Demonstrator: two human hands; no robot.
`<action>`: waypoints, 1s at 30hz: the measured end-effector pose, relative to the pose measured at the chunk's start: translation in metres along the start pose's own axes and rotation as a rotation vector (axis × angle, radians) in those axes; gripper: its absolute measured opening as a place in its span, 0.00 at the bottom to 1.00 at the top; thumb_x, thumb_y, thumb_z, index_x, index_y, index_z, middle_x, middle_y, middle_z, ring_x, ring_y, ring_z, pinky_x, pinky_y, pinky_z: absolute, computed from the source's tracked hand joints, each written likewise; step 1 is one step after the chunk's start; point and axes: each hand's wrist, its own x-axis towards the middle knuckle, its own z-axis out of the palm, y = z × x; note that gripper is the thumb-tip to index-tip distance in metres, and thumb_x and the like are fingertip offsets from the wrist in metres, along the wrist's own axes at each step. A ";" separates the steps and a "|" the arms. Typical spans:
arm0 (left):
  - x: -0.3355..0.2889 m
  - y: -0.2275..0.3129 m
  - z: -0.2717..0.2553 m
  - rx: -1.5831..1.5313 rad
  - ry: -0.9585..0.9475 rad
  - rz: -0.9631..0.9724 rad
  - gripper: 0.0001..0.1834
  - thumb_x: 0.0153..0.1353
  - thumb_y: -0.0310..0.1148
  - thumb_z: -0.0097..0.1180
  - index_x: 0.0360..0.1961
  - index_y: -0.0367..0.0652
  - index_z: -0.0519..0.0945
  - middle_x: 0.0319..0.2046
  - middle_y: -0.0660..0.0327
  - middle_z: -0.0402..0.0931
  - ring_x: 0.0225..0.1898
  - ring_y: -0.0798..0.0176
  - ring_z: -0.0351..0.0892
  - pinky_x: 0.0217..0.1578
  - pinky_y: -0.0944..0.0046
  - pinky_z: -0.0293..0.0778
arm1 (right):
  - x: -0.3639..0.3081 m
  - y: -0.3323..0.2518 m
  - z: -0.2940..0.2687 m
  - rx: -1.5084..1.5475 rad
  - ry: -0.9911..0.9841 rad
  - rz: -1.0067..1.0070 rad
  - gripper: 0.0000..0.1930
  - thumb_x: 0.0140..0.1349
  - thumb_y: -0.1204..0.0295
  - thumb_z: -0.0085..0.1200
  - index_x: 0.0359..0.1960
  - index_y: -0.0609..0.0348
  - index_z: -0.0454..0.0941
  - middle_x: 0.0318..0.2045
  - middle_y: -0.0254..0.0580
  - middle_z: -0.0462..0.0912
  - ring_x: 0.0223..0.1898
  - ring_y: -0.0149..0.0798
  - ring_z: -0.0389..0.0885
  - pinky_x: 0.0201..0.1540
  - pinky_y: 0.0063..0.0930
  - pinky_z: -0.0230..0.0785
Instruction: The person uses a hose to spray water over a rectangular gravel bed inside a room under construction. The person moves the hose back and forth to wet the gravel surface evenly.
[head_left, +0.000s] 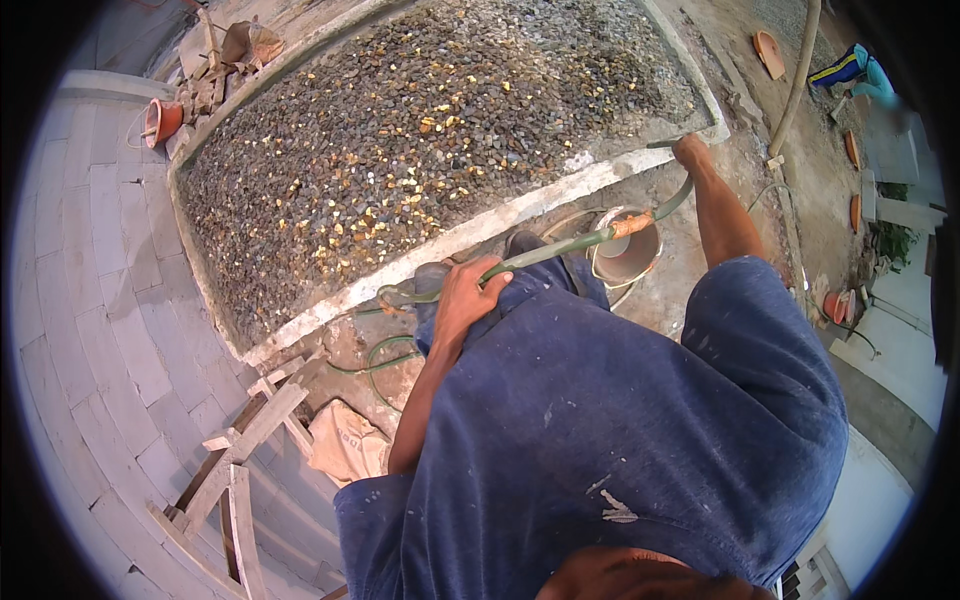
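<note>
A green hose (555,246) runs across in front of my body, with an orange-brown wrapping (632,224) around one stretch of it. My left hand (466,298) is closed round the hose near my thigh. Farther right, my outstretched right hand (690,152) grips the hose close to its end, by the corner of a pale concrete curb (520,205). Inside the curb lies a bed of mixed dark and yellowish pebbles (410,150). Below the wrapped stretch stands a round bucket (630,262), partly covered by the hose.
Wooden planks nailed together (230,470) stand at lower left beside a pale sack (345,440). Loops of thin green hose (375,365) lie near my feet. An orange bucket (162,122) sits by the grey block wall (110,260). A person (850,70) is at the far right.
</note>
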 end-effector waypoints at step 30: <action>-0.055 -0.026 -0.023 0.017 0.142 -0.218 0.16 0.52 0.38 0.64 0.37 0.37 0.82 0.32 0.49 0.80 0.31 0.50 0.80 0.33 0.57 0.71 | -0.074 -0.107 0.043 -0.043 -0.111 -0.233 0.19 0.61 0.69 0.42 0.50 0.63 0.76 0.54 0.51 0.76 0.56 0.52 0.75 0.53 0.43 0.71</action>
